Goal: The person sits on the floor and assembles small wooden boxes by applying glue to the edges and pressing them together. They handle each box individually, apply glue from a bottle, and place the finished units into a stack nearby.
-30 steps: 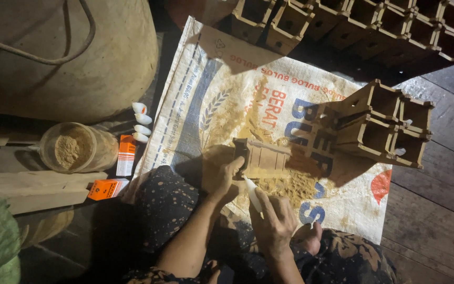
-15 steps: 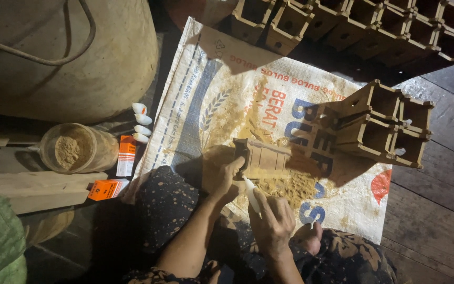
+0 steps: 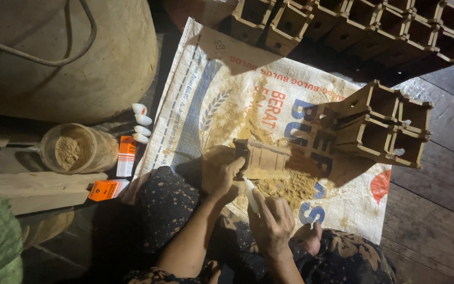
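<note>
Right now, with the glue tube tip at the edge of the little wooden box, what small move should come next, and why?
Probably ease the white glue tube tip onto the near edge of the small wooden box and squeeze. The right hand holds the tube with its nozzle pointing at the box, just short of it, while the left hand steadies the box over the sawdust pile on the woven sack.

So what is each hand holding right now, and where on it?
Left hand holds the small wooden box by its near left end. Right hand holds a small white tube around its lower body, nozzle pointing at the box.
</note>
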